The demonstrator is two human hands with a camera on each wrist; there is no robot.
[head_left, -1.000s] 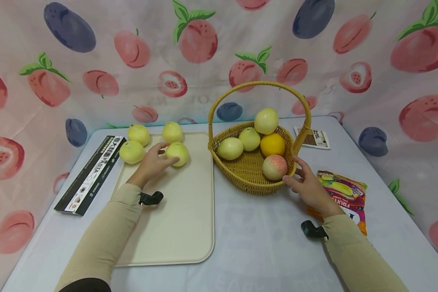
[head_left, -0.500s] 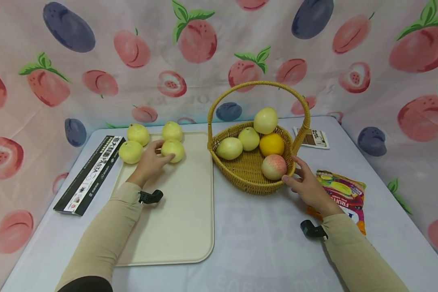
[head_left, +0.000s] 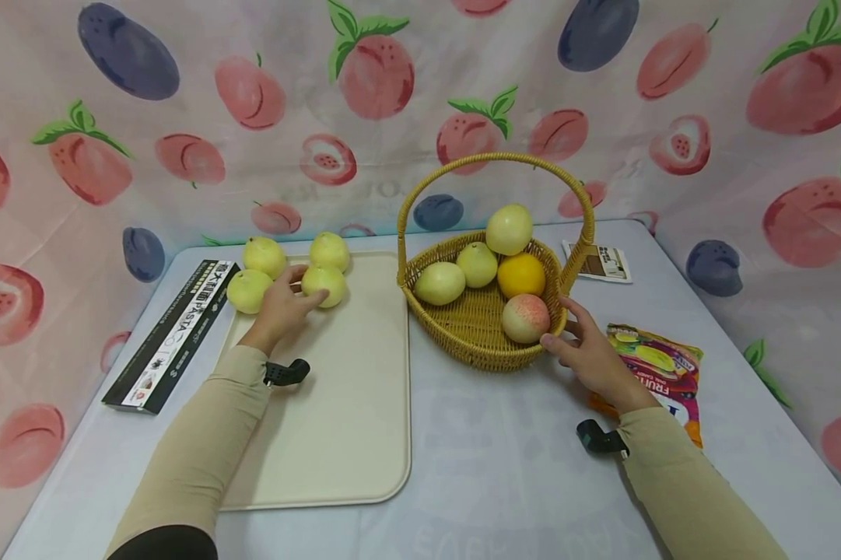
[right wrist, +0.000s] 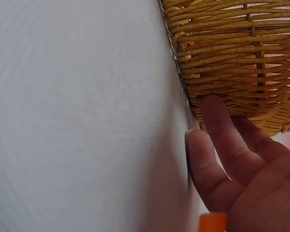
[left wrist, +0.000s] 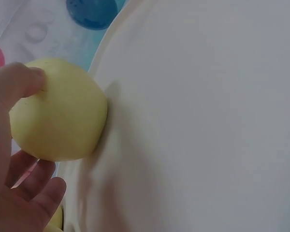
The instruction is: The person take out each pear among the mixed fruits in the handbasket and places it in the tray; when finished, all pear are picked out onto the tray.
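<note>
My left hand [head_left: 280,307] holds a round yellow-green pear [head_left: 326,286] near the far end of a cream tray [head_left: 343,435]. In the left wrist view the thumb presses on the pear's skin [left wrist: 67,113], while other fingers lie loosely curled below it. Three similar pears stand close by: one pear [head_left: 330,250] behind, two more pears [head_left: 248,291] left of the hand. My right hand [head_left: 595,358] holds the right side of a wicker basket [head_left: 476,354], thumb and index finger at its rim. The right wrist view shows fingertips against the lower weave [right wrist: 241,72].
Inside the basket are three yellow-green fruits [head_left: 441,283], an orange [head_left: 521,275] and a peach [head_left: 526,318]; a tall handle [head_left: 493,158] arches over them. A pasta box [head_left: 171,334] lies left of the tray. Right of the basket lie a candy bag [head_left: 661,369] and a small packet [head_left: 605,264].
My left hand has moved slightly left, and the pear in it has shifted left towards the neighbouring pears. The right hand and basket have kept their place.
</note>
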